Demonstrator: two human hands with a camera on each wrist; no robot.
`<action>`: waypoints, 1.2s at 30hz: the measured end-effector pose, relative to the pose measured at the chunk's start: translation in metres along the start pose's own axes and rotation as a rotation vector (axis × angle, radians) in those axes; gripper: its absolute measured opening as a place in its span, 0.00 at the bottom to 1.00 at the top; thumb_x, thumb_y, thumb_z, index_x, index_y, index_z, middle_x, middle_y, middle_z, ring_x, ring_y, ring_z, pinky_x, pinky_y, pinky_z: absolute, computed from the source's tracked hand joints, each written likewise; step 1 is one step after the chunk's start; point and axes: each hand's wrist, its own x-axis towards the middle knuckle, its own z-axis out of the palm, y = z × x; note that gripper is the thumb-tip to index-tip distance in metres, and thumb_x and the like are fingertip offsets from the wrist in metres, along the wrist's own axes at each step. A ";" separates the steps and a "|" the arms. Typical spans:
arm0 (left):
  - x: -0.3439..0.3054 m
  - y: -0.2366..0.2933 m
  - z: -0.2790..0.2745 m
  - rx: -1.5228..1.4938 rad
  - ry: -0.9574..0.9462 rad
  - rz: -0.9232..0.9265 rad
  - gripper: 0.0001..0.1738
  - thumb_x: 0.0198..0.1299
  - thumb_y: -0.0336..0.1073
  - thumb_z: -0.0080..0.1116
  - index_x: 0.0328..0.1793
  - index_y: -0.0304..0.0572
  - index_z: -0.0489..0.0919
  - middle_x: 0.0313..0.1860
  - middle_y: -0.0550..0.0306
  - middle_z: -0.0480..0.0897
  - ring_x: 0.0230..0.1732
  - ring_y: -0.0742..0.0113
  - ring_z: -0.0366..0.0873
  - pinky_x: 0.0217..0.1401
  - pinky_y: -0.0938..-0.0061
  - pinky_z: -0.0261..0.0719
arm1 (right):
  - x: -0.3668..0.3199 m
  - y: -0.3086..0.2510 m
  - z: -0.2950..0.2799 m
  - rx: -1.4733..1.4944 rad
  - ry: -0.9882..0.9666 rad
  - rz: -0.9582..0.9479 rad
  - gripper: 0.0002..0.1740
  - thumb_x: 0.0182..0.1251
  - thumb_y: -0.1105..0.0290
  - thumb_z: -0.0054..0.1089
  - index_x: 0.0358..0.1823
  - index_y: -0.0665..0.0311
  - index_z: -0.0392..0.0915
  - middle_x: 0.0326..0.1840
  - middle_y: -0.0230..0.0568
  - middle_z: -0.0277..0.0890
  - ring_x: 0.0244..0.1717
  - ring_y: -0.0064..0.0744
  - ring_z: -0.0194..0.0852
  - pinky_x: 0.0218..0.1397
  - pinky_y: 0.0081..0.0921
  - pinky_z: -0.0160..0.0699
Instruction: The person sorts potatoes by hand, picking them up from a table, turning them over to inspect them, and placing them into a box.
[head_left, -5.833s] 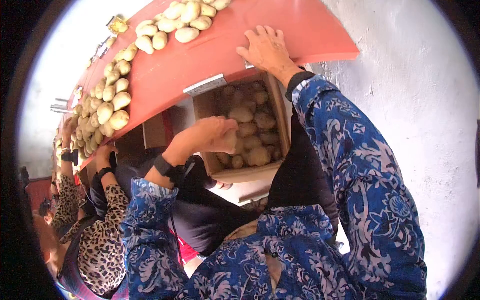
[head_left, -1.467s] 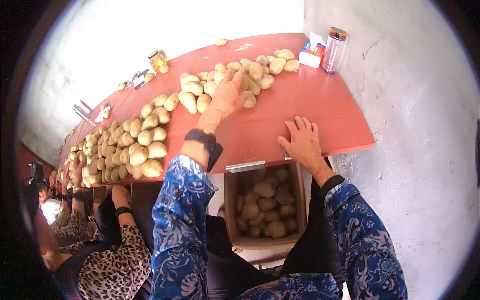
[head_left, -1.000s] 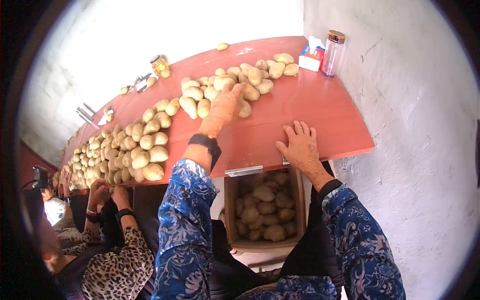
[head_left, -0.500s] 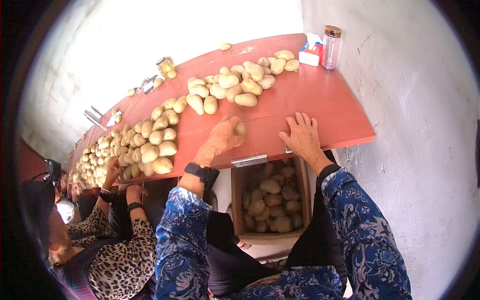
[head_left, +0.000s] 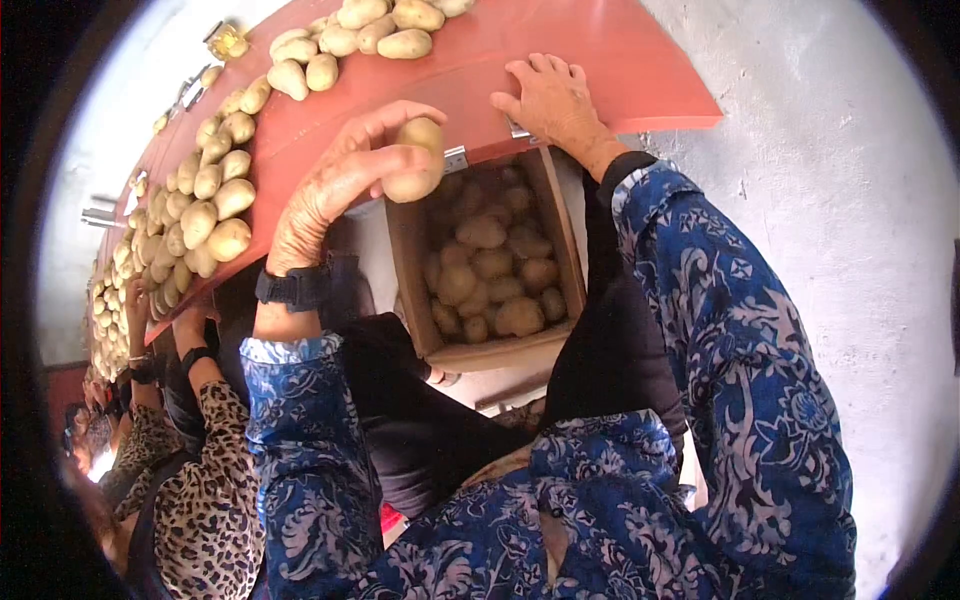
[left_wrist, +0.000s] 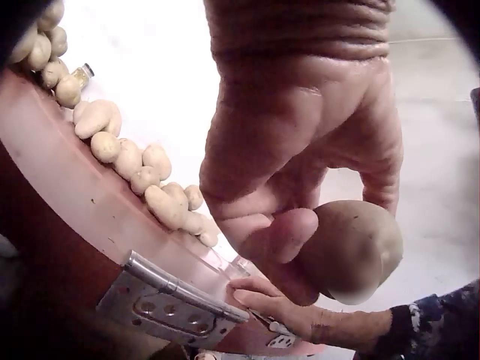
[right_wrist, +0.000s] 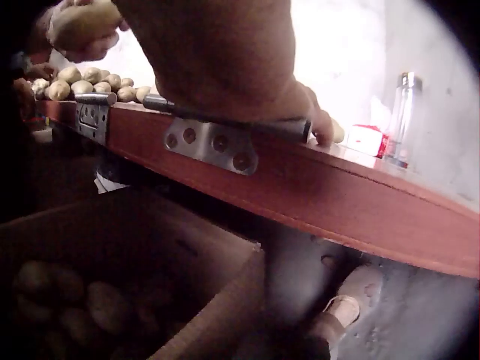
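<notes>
My left hand [head_left: 345, 170] grips a pale yellow potato [head_left: 416, 160] between thumb and fingers, raised by the table's front edge, close to the cardboard box. In the left wrist view the thumb and fingers curl round that potato [left_wrist: 356, 251]. My right hand [head_left: 550, 98] rests flat on the red table [head_left: 470, 85] near its right end, fingers spread. Below the edge, between the knees, stands the cardboard box [head_left: 500, 352] with several potatoes [head_left: 492, 262] inside. A loose group of potatoes [head_left: 375, 25] lies on the tabletop at the far side.
A long heap of potatoes [head_left: 190, 215] runs along the table's left part. Metal hinges [right_wrist: 210, 144] sit on the front edge. A person in a leopard-print sleeve [head_left: 205, 475] works at the left. The wall [head_left: 790, 160] is close on the right; a bottle [right_wrist: 405, 116] stands beside it.
My left hand took a potato from the group on the table and brought it back to the front edge, near the box. The head view has tilted down. My right hand stays on the table.
</notes>
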 end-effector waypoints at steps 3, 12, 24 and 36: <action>-0.009 0.004 0.010 0.027 -0.072 0.037 0.23 0.49 0.43 0.57 0.51 0.41 0.77 0.45 0.59 0.76 0.49 0.70 0.72 0.55 0.77 0.68 | 0.000 0.002 0.004 -0.037 0.006 -0.007 0.29 0.57 0.46 0.52 0.52 0.60 0.75 0.53 0.47 0.71 0.61 0.44 0.62 0.61 0.46 0.56; 0.008 -0.029 0.036 0.240 -0.414 0.031 0.24 0.49 0.44 0.60 0.50 0.37 0.77 0.43 0.56 0.78 0.49 0.65 0.72 0.56 0.74 0.68 | 0.002 0.000 -0.005 -0.091 -0.104 0.020 0.31 0.59 0.43 0.52 0.57 0.56 0.72 0.57 0.42 0.71 0.63 0.41 0.62 0.64 0.45 0.56; 0.020 -0.030 0.017 0.229 -0.322 -0.011 0.15 0.58 0.42 0.58 0.47 0.41 0.79 0.34 0.64 0.79 0.29 0.76 0.74 0.31 0.80 0.71 | 0.001 0.003 -0.001 0.001 -0.007 -0.027 0.29 0.58 0.46 0.52 0.53 0.59 0.74 0.55 0.48 0.70 0.61 0.49 0.62 0.62 0.47 0.57; 0.043 -0.026 -0.010 -0.016 0.098 0.058 0.14 0.62 0.39 0.54 0.50 0.41 0.78 0.30 0.64 0.80 0.25 0.81 0.76 0.22 0.85 0.72 | 0.005 -0.009 -0.018 -0.022 -0.125 0.013 0.32 0.59 0.48 0.53 0.59 0.61 0.70 0.65 0.53 0.63 0.68 0.50 0.55 0.68 0.47 0.49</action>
